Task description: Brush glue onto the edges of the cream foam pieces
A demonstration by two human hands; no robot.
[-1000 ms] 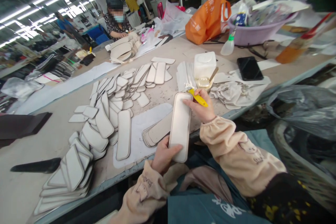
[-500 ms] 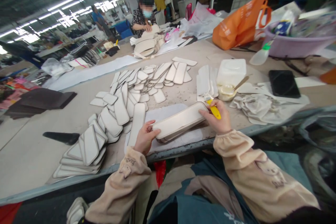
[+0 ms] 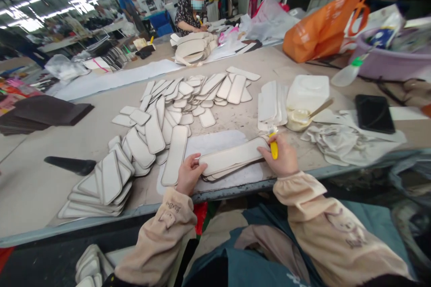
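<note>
A long beige rounded strip (image 3: 234,156) lies across a small stack of like strips on a white sheet (image 3: 215,143) at the table's near edge. My left hand (image 3: 188,173) grips its left end with curled fingers. At the strip's right end, my right hand (image 3: 282,158) pinches the strip and also holds a yellow-handled brush (image 3: 273,145) upright. Just beyond stands a white glue tub (image 3: 305,101) with a stick in it.
Many beige strips (image 3: 168,116) fan out over the table (image 3: 47,179), with a stack (image 3: 97,193) at the near left. A black phone (image 3: 374,113), crumpled cloths (image 3: 340,141), an orange bag (image 3: 321,27) and a purple basin (image 3: 387,60) sit right. A masked person (image 3: 191,6) works at the far end.
The strip was held up lengthwise over my lap; both hands have turned it sideways and lowered it onto the stack on the white sheet. The brush stays in my right hand.
</note>
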